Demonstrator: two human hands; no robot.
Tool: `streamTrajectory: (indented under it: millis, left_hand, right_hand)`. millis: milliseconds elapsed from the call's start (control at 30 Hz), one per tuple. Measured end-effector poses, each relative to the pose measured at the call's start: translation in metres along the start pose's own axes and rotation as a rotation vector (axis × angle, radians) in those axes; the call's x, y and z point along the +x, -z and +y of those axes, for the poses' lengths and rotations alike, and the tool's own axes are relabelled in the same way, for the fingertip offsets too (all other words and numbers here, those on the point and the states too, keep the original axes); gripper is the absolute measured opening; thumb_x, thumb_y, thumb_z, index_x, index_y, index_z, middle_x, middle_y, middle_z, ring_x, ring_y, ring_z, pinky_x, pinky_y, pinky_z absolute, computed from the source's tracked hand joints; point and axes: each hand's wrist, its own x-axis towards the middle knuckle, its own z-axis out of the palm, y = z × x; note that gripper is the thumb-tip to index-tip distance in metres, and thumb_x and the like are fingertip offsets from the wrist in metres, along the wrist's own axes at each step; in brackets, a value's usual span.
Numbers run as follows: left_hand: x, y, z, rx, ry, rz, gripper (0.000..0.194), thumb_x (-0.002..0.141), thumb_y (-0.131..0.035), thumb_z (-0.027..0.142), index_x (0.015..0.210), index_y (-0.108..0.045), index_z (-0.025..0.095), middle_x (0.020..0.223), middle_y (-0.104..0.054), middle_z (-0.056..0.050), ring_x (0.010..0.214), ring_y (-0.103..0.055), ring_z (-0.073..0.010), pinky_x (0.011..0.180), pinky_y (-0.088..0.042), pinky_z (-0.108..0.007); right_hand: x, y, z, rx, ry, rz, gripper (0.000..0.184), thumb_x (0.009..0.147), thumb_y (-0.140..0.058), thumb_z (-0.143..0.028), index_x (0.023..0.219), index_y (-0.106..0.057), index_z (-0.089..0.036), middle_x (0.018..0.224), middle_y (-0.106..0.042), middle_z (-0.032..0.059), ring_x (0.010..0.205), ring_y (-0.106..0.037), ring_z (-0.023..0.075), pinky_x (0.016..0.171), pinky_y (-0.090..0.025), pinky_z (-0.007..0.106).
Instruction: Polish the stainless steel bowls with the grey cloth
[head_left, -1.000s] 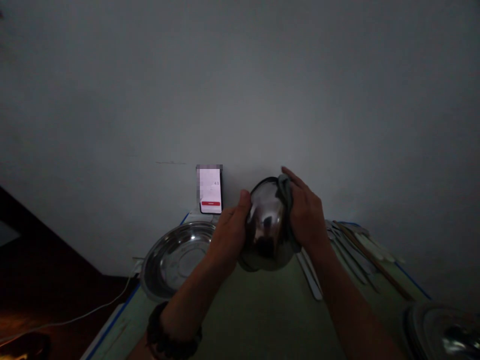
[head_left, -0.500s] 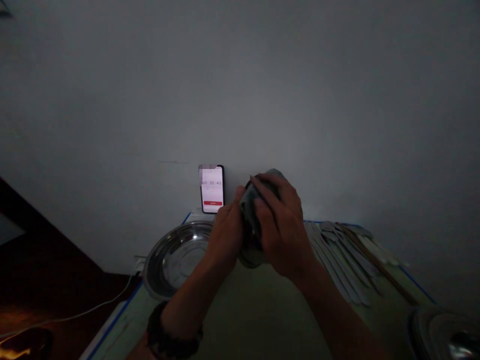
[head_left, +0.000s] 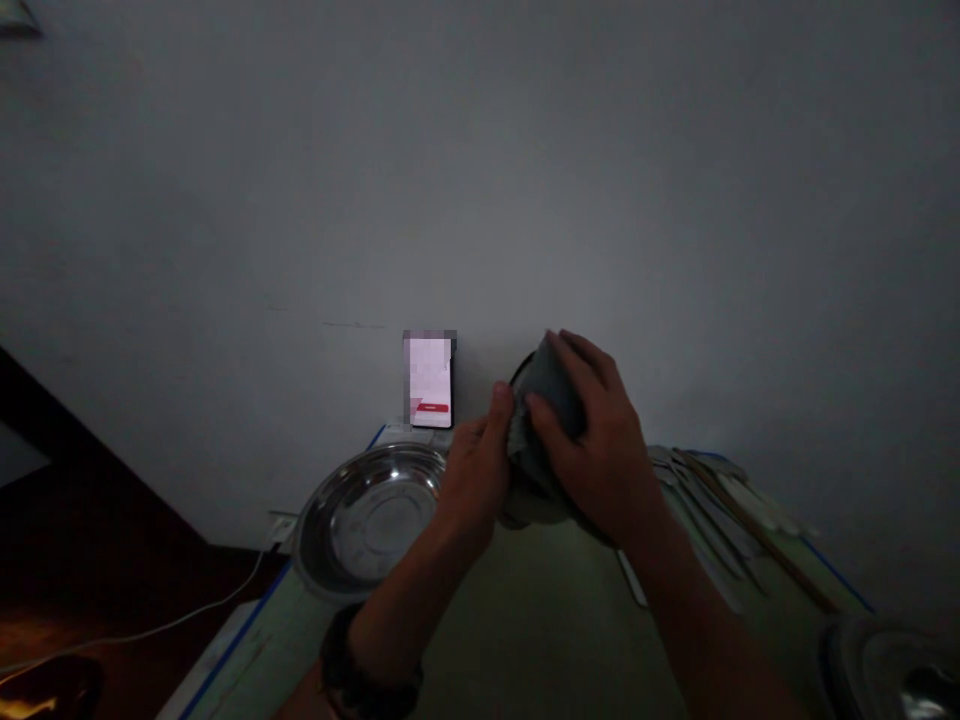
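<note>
My left hand is closed on the side of a shiny metal bowl, its thumb up along the rim. The bowl is held tilted above the table, mostly covered by my hands and a cloth. My right hand grips a grey-green cloth and presses it against the bowl, with the fingers over the far edge. Left of my hands, a wide steel basin rests on the table.
A lit phone leans on the wall behind the basin. Several pieces of cutlery and chopsticks lie at the right. Stacked metal dishes stand at the lower right corner. A white cable runs off the table's left side.
My right hand has swept the cloth leftward across the bowl and then back right. The bowl has turned in my left hand's grip, which has shifted slightly right.
</note>
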Motion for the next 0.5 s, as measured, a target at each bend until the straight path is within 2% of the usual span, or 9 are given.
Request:
streamTrajectory:
  millis: [67, 133, 200, 233, 300, 400, 500]
  left_hand:
    - [-0.002, -0.001, 0.002, 0.026, 0.012, 0.027, 0.055, 0.079, -0.043, 0.065, 0.048, -0.052, 0.021, 0.045, -0.049, 0.001, 0.047, -0.047, -0.0134, 0.045, -0.036, -0.026]
    - [-0.004, -0.003, 0.003, 0.055, 0.017, 0.070, 0.055, 0.079, -0.045, 0.065, 0.046, -0.048, 0.021, 0.044, -0.047, 0.002, 0.046, -0.045, -0.0122, 0.045, -0.033, -0.025]
    - [-0.005, -0.004, 0.004, 0.064, 0.022, 0.093, 0.054, 0.078, -0.046, 0.066, 0.048, -0.048, 0.021, 0.044, -0.048, 0.003, 0.045, -0.043, -0.0114, 0.044, -0.033, -0.024]
    - [-0.005, -0.004, 0.003, 0.062, 0.025, 0.092, 0.054, 0.078, -0.046, 0.066, 0.048, -0.048, 0.021, 0.045, -0.049, 0.003, 0.044, -0.043, -0.0114, 0.045, -0.033, -0.024]
    - [-0.004, -0.002, 0.003, 0.057, 0.021, 0.101, 0.054, 0.079, -0.044, 0.066, 0.049, -0.050, 0.021, 0.046, -0.051, 0.002, 0.046, -0.045, -0.0118, 0.046, -0.035, -0.024]
    - [0.000, 0.002, 0.004, 0.053, -0.005, 0.122, 0.051, 0.083, -0.043, 0.060, 0.052, -0.054, 0.021, 0.051, -0.056, 0.000, 0.052, -0.049, -0.0130, 0.050, -0.039, -0.024]
    - [0.002, 0.005, 0.006, 0.056, -0.039, 0.110, 0.048, 0.086, -0.042, 0.054, 0.054, -0.056, 0.020, 0.051, -0.055, 0.000, 0.053, -0.048, -0.0127, 0.050, -0.039, -0.024]
  right_hand:
    - [0.002, 0.001, 0.007, 0.056, -0.090, 0.104, 0.048, 0.085, -0.052, -0.033, 0.131, -0.044, -0.022, 0.132, -0.049, 0.0122, 0.123, -0.045, 0.0245, 0.104, -0.036, 0.050]
    - [0.005, 0.003, 0.014, 0.093, -0.139, 0.208, 0.040, 0.085, -0.052, -0.033, 0.124, -0.048, -0.022, 0.126, -0.051, 0.0116, 0.119, -0.048, 0.0243, 0.102, -0.037, 0.050]
    - [0.006, 0.004, 0.018, 0.118, -0.149, 0.244, 0.029, 0.087, -0.049, -0.033, 0.114, -0.054, -0.022, 0.119, -0.055, 0.0104, 0.114, -0.051, 0.0233, 0.100, -0.040, 0.049]
    - [0.006, 0.004, 0.018, 0.130, -0.136, 0.215, 0.026, 0.089, -0.047, -0.033, 0.111, -0.055, -0.021, 0.116, -0.056, 0.0099, 0.112, -0.052, 0.0225, 0.100, -0.040, 0.048]
    - [0.004, 0.002, 0.013, 0.143, -0.081, 0.072, 0.027, 0.091, -0.042, -0.033, 0.110, -0.056, -0.021, 0.117, -0.058, 0.0098, 0.114, -0.052, 0.0216, 0.102, -0.038, 0.048]
    - [-0.002, -0.001, -0.003, 0.105, 0.059, -0.146, 0.033, 0.092, -0.040, -0.031, 0.118, -0.053, -0.017, 0.129, -0.053, 0.0114, 0.128, -0.041, 0.0224, 0.110, -0.029, 0.049]
    - [-0.004, 0.000, -0.014, 0.092, 0.166, -0.216, 0.034, 0.092, -0.036, -0.021, 0.122, -0.051, -0.015, 0.132, -0.052, 0.0113, 0.130, -0.037, 0.0205, 0.112, -0.027, 0.048]
